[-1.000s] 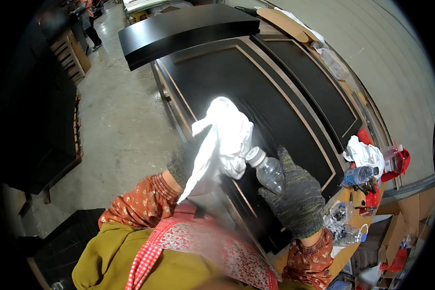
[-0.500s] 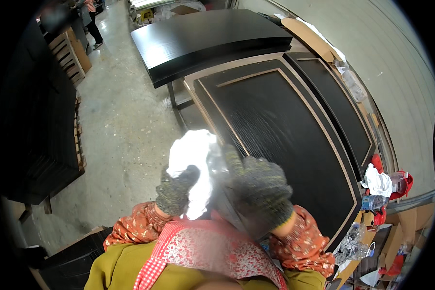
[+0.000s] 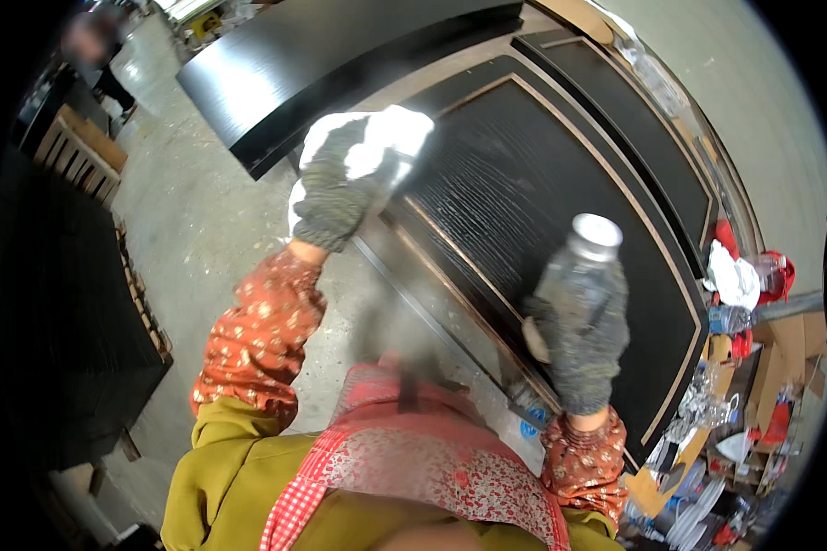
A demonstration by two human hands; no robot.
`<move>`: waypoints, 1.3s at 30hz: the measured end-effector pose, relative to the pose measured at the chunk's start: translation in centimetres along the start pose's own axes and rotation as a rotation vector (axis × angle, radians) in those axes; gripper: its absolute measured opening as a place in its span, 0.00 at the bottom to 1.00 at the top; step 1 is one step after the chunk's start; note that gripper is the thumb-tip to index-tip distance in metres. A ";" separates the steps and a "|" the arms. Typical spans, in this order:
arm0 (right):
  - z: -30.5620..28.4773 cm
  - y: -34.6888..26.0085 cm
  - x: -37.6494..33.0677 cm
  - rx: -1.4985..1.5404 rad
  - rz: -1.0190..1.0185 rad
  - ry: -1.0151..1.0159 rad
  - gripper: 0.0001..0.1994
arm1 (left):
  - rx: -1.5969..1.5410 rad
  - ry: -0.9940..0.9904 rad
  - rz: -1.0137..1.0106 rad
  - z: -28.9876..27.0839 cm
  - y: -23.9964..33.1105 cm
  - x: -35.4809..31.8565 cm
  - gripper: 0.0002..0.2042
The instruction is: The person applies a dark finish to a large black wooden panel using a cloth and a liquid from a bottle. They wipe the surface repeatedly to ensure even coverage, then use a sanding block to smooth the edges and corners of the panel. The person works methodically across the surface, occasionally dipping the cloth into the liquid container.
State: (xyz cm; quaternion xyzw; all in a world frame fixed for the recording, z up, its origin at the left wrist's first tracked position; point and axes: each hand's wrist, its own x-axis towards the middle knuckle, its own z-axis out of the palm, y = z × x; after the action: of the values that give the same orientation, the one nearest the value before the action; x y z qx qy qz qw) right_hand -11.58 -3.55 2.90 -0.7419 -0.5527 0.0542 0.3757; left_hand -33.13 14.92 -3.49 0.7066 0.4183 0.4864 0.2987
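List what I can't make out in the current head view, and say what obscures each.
Head view, hidden: most of the bottle, any contents included, behind the gloved right hand.
Head view, blurred: the fingertips of the left hand, amid motion blur and the glaring white cloth.
Head view, cut off: the far side of the raised black board, by the top edge.
Head view, blurred and small: what the distant person is doing.

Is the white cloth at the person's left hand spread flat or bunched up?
Bunched up: the white cloth makes an uneven wad around the gloved left hand, with no wide flat part visible.
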 end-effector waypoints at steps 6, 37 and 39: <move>-3.3 6.5 -4.9 0.025 0.322 0.418 0.37 | 0.575 -0.438 0.369 6.1 3.0 -6.1 0.29; -21.7 28.3 -27.7 -0.720 0.346 0.436 0.29 | 0.454 -0.464 0.622 24.0 16.8 -25.1 0.28; -23.7 27.7 -28.0 -0.623 0.413 0.514 0.26 | 0.539 -0.816 0.589 21.7 18.5 -22.1 0.35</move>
State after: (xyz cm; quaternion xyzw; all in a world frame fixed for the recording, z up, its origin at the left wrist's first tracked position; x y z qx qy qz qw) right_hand 11.01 -42.41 -6.77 -0.9037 -0.2718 -0.2265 0.2409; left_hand -11.19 -13.62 -5.42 0.9752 0.1636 0.1129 0.0973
